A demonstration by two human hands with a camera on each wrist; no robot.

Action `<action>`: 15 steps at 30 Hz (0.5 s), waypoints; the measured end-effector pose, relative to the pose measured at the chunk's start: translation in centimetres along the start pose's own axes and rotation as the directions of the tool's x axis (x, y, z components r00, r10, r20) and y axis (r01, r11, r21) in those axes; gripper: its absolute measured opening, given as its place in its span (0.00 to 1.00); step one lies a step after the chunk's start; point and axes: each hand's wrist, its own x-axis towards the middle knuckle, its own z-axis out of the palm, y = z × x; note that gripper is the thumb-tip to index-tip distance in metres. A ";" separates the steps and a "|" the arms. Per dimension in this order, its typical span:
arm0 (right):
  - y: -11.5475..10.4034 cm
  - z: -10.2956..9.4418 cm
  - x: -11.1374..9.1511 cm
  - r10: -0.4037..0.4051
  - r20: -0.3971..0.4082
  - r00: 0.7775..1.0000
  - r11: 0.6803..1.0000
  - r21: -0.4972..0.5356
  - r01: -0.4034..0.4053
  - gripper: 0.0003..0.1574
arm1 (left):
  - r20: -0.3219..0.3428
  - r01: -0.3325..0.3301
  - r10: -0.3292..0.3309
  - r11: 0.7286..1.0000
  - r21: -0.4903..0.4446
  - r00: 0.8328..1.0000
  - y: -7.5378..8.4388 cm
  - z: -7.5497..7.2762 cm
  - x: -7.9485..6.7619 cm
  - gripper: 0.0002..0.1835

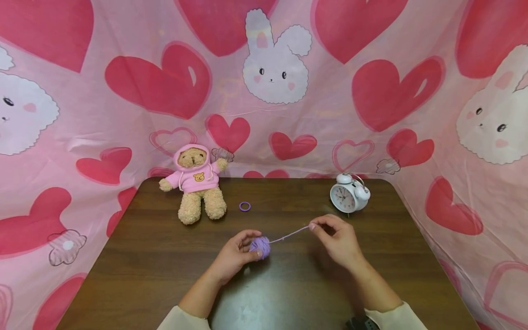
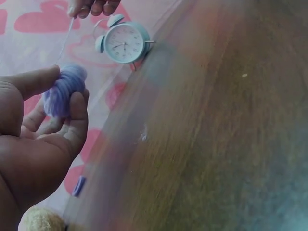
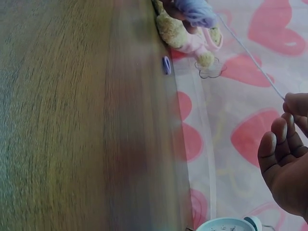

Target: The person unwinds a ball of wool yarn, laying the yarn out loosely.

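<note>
A small ball of lilac yarn (image 1: 260,248) is gripped in my left hand (image 1: 235,257), thumb on one side and fingers curled round the other. From it a single strand of yarn (image 1: 288,235) runs taut up to the right. My right hand (image 1: 339,240) pinches the strand's end between thumb and index finger. In the left wrist view the wound loops of the yarn ball (image 2: 65,90) show between thumb and fingers. The right wrist view shows the strand (image 3: 252,57) stretched straight to the right hand (image 3: 291,159), whose other fingers are loosely bent.
A teddy bear in a pink hoodie (image 1: 200,179) sits at the back left of the brown wooden table (image 1: 165,275). Near its feet lies a purple ring (image 1: 244,206). A white twin-bell alarm clock (image 1: 349,193) stands at the back right. Behind hangs a pink heart-and-rabbit cloth (image 1: 288,119).
</note>
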 end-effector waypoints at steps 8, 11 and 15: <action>0.0 -1.1 0.3 0.028 -0.036 0.999 0.999 -0.026 -0.029 0.05 | 0.008 0.001 -0.001 1.000 0.029 1.000 -0.2 -0.6 -0.2 0.27; 0.1 -1.6 0.3 0.051 -0.057 0.997 0.997 -0.049 -0.054 0.03 | 0.019 -0.005 0.005 1.000 0.019 1.000 -0.3 -0.8 -0.3 0.26; 0.3 -2.0 0.2 0.082 -0.083 0.993 0.994 -0.067 -0.088 0.03 | 0.012 -0.008 0.008 1.000 -0.012 1.000 -0.5 -1.1 -0.4 0.26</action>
